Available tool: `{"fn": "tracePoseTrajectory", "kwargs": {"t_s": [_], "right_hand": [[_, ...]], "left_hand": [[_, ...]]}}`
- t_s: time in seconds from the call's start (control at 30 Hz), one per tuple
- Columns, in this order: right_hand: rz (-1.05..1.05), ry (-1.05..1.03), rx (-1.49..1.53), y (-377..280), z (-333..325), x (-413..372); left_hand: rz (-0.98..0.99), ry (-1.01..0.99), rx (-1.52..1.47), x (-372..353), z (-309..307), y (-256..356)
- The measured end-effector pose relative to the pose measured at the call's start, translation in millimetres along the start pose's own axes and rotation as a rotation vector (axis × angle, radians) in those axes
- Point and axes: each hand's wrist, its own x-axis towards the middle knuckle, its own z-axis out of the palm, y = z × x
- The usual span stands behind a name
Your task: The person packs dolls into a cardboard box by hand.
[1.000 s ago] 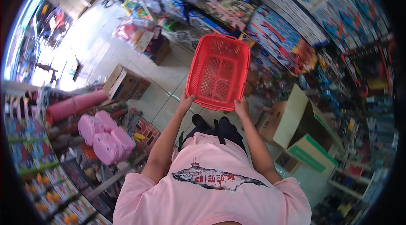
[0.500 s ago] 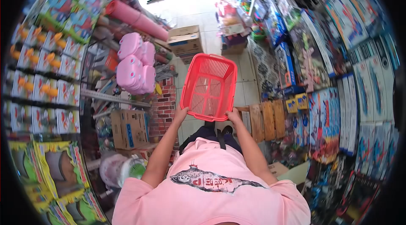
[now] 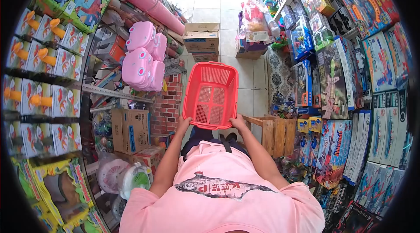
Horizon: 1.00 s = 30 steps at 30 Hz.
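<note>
On the red basket (image 3: 211, 103), left hand (image 3: 184, 124) and right hand (image 3: 238, 123) grasp near corners, arms (image 3: 168, 165) outstretched.

Red plastic basket (image 3: 211, 103), rectangular, slotted walls, lattice base, open top facing the camera, held in mid-air

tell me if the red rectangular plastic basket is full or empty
Empty: the red plastic basket shows its perforated bottom bare, with nothing lying on it.
</note>
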Motion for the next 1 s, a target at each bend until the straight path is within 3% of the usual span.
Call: {"fn": "tracePoseTrajectory", "kwargs": {"t_s": [0.13, 0.2, 0.4, 0.5, 0.73, 0.8, 1.0], "right_hand": [[-0.041, 0.078, -0.043, -25, 8, 39], [-0.08, 0.124, -0.06, -40, 12, 50], [-0.113, 0.155, -0.018, -88, 22, 79], [-0.186, 0.132, 0.021, -89, 21, 108], [-0.319, 0.09, 0.159, -168, 17, 113], [-0.297, 0.088, 0.178, -195, 16, 126], [-0.272, 0.016, 0.115, -288, 15, 206]], "left_hand": [[-0.061, -0.007, 0.037, 26, -1, 62], [0.146, 0.006, 0.067, 42, -6, 75], [0.141, -0.039, 0.229, 84, -29, 132], [0.252, -0.068, 0.064, 103, -33, 149], [0.315, -0.083, 0.015, 149, -27, 178], [0.459, -0.005, 0.093, 177, -23, 182], [0.381, 0.07, 0.117, 267, -19, 223]]}}
